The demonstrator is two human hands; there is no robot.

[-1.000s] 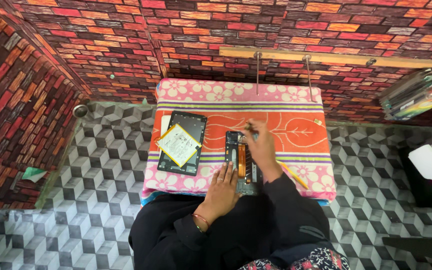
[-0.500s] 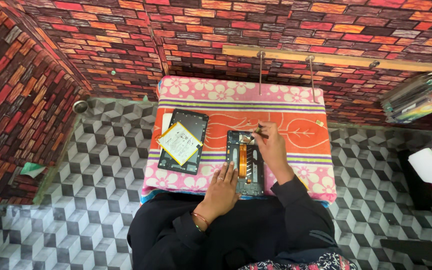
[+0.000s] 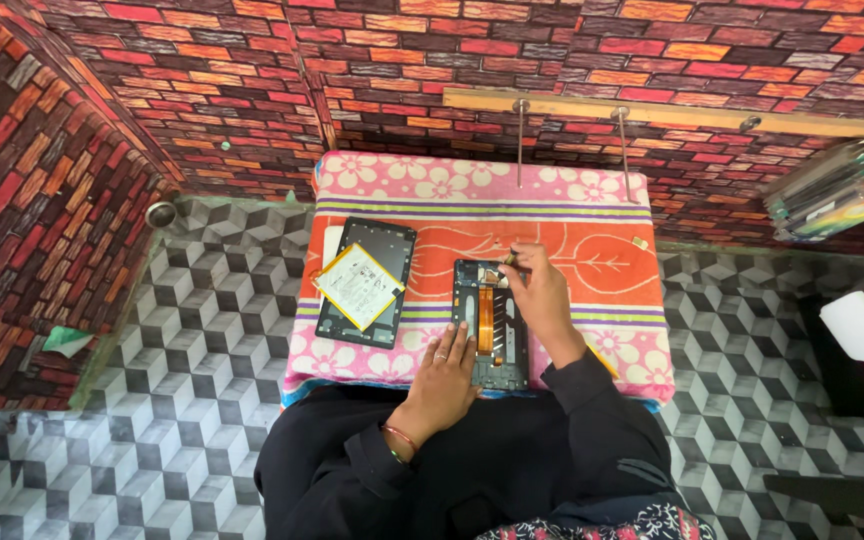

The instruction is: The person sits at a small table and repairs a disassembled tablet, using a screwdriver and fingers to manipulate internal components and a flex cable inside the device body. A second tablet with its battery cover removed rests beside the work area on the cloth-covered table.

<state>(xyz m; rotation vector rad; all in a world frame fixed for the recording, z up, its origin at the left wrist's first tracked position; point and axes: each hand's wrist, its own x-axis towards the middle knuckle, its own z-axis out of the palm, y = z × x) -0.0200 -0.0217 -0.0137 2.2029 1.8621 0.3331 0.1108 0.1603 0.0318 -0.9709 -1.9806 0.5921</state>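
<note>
On the floral cloth [image 3: 572, 190], an opened tablet [image 3: 490, 325] lies right of its removed back panel [image 3: 367, 282] and battery [image 3: 358, 286]; left hand [image 3: 444, 372] presses flat, right hand [image 3: 542, 295] pinches a small tool [image 3: 509, 258] at its top edge, internals remaining.

Two hands on show: left hand [image 3: 445, 375], right hand [image 3: 540, 297]. One opened tablet [image 3: 490, 325], one black panel [image 3: 366, 283], one battery [image 3: 358, 286] lying on it. One floral cloth [image 3: 472, 190]. Two metal rods [image 3: 520, 145] up at the wall.
</note>
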